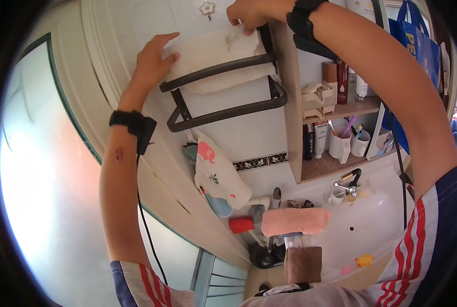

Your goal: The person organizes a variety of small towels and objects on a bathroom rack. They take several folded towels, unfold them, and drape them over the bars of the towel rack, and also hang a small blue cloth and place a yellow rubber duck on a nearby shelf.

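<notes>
A soft white bundle [213, 53] with a faint grey-green print lies on a dark metal wall rack [228, 107]; whether it is folded cloth or a wrapped pack I cannot tell. At its left end is my left hand [154, 61], thumb and fingers spread, touching its edge. My right hand [253, 14] reaches over the bundle's upper right corner, fingers bent and apart, with one fingertip against it. Neither hand is closed around anything. Below the rack hangs a white printed towel [215, 169].
Right of the rack, an open wooden cabinet [293, 102] holds bottles, cups and toothbrushes. Under it are a white sink [376, 220] and a tap [348, 189]. A pink towel [295, 221] hangs low in the middle. A flower-shaped hook [207, 9] is above the bundle.
</notes>
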`<move>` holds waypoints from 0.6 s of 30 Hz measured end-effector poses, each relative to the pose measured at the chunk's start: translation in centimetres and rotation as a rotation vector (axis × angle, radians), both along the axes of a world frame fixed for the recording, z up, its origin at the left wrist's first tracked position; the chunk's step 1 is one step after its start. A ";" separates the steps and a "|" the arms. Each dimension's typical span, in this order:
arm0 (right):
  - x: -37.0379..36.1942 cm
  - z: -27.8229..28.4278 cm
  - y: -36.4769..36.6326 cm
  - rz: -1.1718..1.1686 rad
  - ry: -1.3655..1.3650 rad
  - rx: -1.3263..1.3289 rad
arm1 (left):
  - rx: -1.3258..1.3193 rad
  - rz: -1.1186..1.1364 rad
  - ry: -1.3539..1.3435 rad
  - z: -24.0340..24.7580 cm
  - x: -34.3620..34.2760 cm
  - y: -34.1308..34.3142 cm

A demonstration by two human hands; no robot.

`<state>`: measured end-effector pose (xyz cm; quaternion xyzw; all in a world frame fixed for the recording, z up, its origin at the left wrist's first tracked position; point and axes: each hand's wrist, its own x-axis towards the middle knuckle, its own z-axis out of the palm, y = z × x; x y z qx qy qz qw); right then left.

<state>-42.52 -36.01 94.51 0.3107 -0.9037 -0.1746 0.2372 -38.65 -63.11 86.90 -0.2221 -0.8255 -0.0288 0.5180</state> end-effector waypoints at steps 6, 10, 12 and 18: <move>-8.6 -0.8 -3.8 -0.141 0.350 0.094 | -0.158 0.410 -0.342 3.3 -1.3 2.7; -8.4 -1.5 -4.3 0.050 0.362 0.064 | -0.235 0.613 -0.335 3.7 -0.4 0.4; -8.7 -1.6 -4.7 0.033 0.342 0.017 | -0.236 0.613 -0.333 4.1 -0.9 0.0; -4.3 -4.7 -1.8 0.250 0.111 -0.182 | -0.344 0.779 -0.219 3.7 -3.1 -2.6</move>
